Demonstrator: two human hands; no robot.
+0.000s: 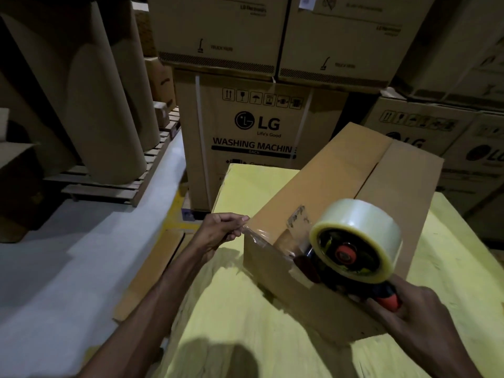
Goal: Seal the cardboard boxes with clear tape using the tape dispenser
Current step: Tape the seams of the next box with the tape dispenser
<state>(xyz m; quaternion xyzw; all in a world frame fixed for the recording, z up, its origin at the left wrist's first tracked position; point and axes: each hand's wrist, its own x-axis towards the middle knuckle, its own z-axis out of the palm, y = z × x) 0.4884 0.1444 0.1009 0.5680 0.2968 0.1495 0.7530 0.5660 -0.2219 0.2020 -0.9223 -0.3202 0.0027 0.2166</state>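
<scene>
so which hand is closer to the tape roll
Right. The right hand grips the dispenser handle just below the tape roll; the left hand pinches the loose tape end off to its left.

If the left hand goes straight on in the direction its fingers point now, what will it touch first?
Most likely the near corner of the cardboard box, just past the clear tape that the left hand pinches; depth is hard to judge.

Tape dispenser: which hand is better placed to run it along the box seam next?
Right, likely: the right hand holds the tape dispenser at the box; the left hand pinches the tape end.
</scene>
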